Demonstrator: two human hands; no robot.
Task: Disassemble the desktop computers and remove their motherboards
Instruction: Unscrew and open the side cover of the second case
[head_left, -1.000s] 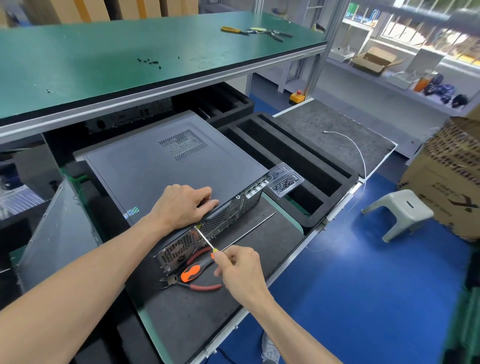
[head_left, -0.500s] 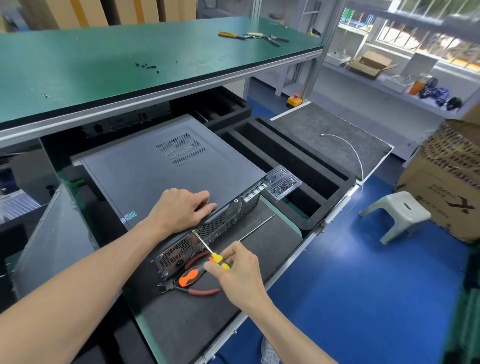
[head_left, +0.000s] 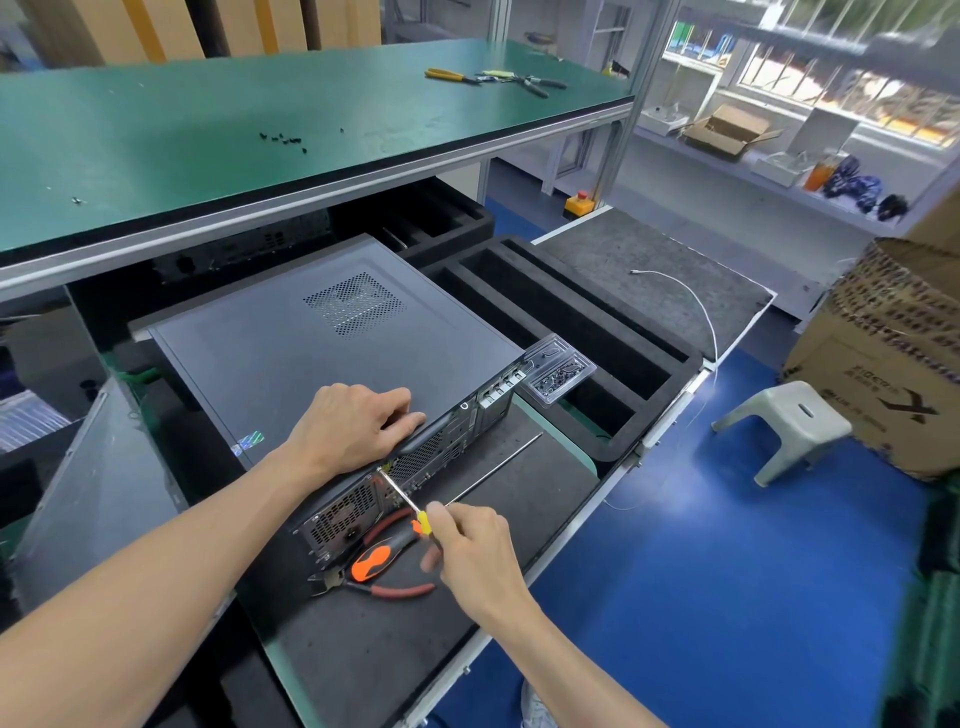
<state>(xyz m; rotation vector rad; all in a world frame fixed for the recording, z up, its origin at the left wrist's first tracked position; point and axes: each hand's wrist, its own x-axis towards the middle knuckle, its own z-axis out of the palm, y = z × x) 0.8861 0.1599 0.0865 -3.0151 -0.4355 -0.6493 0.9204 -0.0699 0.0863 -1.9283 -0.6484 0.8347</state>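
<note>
Computer: grey desktop case, lying flat on the dark mat of the lower bench, under the near edge of the green shelf. Side panel on, vent grille toward the far side. Rear panel faces the near right.

Left hand: palm down on the case's near edge, fingers relaxed and flat against the panel, gripping nothing.

Right hand: fingers curled round the handle of a screwdriver. Yellow collar shows just past the fingertips; the metal shaft runs up and left, tip against the top edge of the rear panel, just below the left hand.

Pliers: orange and red handles, on the mat, touching or just beside the rear panel, left of the right hand.

Rod: thin, metal, on the mat, right of the case.

Tray: clear plastic, small dark screws inside, at the case's right corner, on the edge of the foam insert.

Cable: white, on the right mat, trailing over its edge.

Shelf items: hand tools far right; loose dark screws near the middle.

Floor, right: stool, grey; carton beside it.
</note>
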